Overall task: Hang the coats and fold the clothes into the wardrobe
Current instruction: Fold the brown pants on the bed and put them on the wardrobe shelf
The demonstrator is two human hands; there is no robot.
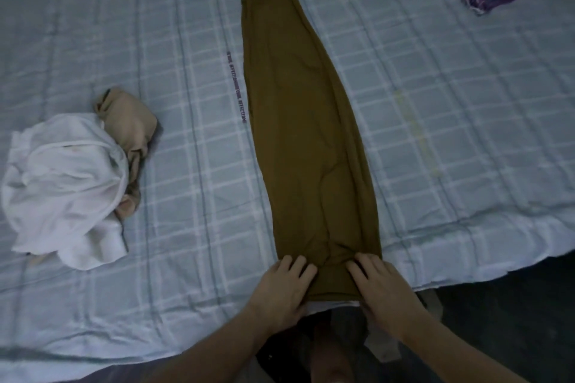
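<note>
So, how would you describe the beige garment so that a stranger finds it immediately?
Start at the checked blue bedspread and look to its left side, far from the long olive-brown garment. There a crumpled white garment lies, and the beige garment sticks out from under its right edge, small and bunched.

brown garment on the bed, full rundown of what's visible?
The brown garment is olive-brown, thin and soft-looking, folded into a long narrow strip with light wrinkles. It lies flat on the checked bedspread, running from the near edge away. The left hand and right hand rest on its near end.
</note>
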